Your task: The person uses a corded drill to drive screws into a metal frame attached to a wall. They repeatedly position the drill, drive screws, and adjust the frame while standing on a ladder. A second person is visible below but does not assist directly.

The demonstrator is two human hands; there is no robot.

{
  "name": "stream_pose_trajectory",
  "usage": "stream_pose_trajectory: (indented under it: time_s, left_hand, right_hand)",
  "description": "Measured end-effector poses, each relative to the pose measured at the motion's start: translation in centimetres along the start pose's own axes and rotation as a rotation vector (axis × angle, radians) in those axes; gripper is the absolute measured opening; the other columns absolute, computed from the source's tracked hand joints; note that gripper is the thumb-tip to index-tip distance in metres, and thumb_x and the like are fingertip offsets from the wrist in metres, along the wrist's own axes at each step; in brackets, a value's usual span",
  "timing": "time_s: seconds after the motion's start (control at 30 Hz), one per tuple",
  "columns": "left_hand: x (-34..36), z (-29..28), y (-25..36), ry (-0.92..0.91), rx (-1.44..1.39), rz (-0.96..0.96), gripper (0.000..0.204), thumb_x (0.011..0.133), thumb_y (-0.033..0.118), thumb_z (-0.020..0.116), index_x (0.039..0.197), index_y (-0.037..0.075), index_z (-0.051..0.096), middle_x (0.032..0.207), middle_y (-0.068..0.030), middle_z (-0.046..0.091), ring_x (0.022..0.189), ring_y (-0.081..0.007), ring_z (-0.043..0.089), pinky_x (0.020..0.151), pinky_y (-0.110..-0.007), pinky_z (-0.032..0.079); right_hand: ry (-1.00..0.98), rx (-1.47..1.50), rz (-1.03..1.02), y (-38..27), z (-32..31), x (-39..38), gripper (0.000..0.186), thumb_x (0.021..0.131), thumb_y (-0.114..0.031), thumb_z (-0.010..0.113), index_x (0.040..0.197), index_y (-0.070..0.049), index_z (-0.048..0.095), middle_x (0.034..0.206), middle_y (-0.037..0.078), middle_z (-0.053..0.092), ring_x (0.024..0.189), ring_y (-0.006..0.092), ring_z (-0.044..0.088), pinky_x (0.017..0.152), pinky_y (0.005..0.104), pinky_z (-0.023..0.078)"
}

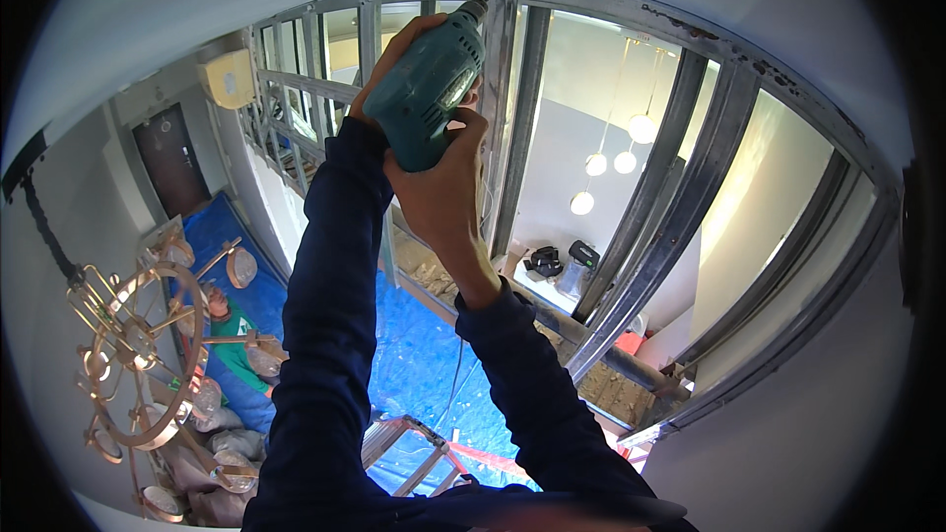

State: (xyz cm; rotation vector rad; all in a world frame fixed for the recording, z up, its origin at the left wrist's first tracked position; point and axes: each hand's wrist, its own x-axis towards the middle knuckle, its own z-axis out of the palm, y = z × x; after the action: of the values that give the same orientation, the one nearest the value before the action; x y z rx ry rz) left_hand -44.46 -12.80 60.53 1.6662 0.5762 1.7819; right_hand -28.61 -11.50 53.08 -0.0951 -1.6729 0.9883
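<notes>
Both my hands hold a teal power drill [422,99] overhead, its chuck pointing up and right. My left hand [396,47] wraps the far left side of the drill body, its fingers partly hidden behind it. My right hand [441,195] is closed around the lower rear end, with the thumb bent against the side. The chuck is close to the top of a grey metal stud [501,79], where it meets the curved metal track [601,0] under the ceiling. Whether the bit touches the metal I cannot tell.
A chandelier [138,330] with glass shades hangs at left. Below are a stepladder [409,438], blue sheeting [419,335], and a person in a green top [235,343]. More metal studs [680,236] stand at right, with pendant lamps [582,203] behind. Bags [232,443] lie lower left.
</notes>
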Motion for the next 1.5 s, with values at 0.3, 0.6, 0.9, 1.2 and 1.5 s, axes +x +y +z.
stream_pose_trajectory:
  time_s: [0.3, 0.6, 0.9, 1.2, 1.5]
  left_hand:
    - [0.2, -0.6, -0.1, 0.063, 0.325, 0.158, 0.043, 0.101, 0.017, 0.059, 0.142, 0.014, 0.048, 0.128, -0.012, 0.059, 0.112, -0.0262, 0.065, 0.097, -0.035, 0.057]
    - [0.0, -0.6, 0.0, 0.061, 0.282, 0.107, 0.04, 0.104, 0.021, 0.055, 0.143, 0.015, 0.048, 0.131, -0.0102, 0.057, 0.115, -0.0222, 0.063, 0.099, -0.034, 0.056]
    - [0.2, -1.4, 0.1, 0.106, 0.378, 0.171, 0.044, 0.102, 0.014, 0.057, 0.144, 0.013, 0.046, 0.117, -0.0234, 0.063, 0.096, -0.0342, 0.069, 0.081, -0.041, 0.061]
    - [0.5, -3.0, 0.1, 0.143, 0.171, -0.064, 0.042, 0.101, 0.018, 0.06, 0.142, 0.018, 0.05, 0.128, -0.009, 0.06, 0.113, -0.0212, 0.064, 0.101, -0.033, 0.053]
    - [1.2, -3.1, -0.3, 0.252, 0.039, -0.161, 0.036, 0.101, 0.033, 0.062, 0.133, 0.019, 0.058, 0.116, -0.0096, 0.064, 0.099, -0.019, 0.067, 0.09, -0.031, 0.056]
  right_hand:
    - [0.07, -0.027, -0.17, 0.2, 0.8, 0.2, 0.088, 0.074, -0.004, 0.077, 0.142, -0.004, 0.021, 0.098, 0.032, 0.066, 0.092, 0.0485, 0.068, 0.08, 0.0503, 0.053]
    - [0.055, 0.01, -0.151, 0.3, 0.7, 0.2, 0.088, 0.074, -0.005, 0.077, 0.142, -0.004, 0.021, 0.091, 0.031, 0.067, 0.086, 0.0487, 0.068, 0.076, 0.0512, 0.053]
    - [0.048, -0.035, -0.124, -0.1, 0.8, -0.1, 0.086, 0.074, -0.006, 0.078, 0.14, -0.003, 0.023, 0.089, 0.03, 0.067, 0.083, 0.0485, 0.068, 0.073, 0.0514, 0.052]
    - [0.045, 0.001, -0.091, 0.6, 0.8, 0.0, 0.089, 0.073, -0.007, 0.079, 0.142, -0.004, 0.023, 0.095, 0.029, 0.068, 0.088, 0.0475, 0.069, 0.079, 0.0512, 0.053]
    - [0.031, -0.062, -0.079, 1.1, 0.4, 0.1, 0.089, 0.072, -0.005, 0.078, 0.141, -0.005, 0.023, 0.099, 0.028, 0.067, 0.091, 0.0455, 0.069, 0.08, 0.048, 0.053]
